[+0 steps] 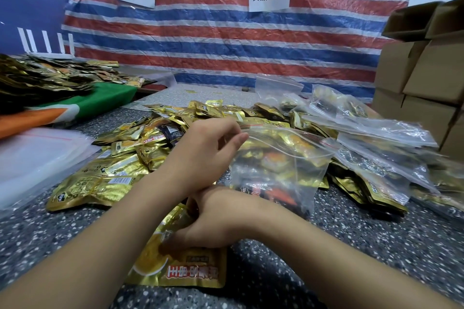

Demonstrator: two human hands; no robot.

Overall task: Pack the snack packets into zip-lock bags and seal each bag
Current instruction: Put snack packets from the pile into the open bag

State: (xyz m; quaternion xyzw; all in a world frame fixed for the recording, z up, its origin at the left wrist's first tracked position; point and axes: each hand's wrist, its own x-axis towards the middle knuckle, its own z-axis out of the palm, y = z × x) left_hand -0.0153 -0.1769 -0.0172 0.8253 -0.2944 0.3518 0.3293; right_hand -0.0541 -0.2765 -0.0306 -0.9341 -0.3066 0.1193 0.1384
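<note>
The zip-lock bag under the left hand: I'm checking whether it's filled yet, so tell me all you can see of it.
The zip-lock bag is clear, crinkled plastic with a red line along its zip strip. It lies on the pile of gold snack packets, its mouth toward the far side. Gold and dark packets show through it. The left hand pinches its top edge at the near corner. Whether the zip is closed cannot be told.

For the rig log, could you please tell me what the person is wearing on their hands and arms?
Nothing that shows: the left hand and the right hand are bare, with no gloves, rings, watch or bracelets visible. Both forearms are bare up to the picture's edge, with no sleeves in view.
</note>
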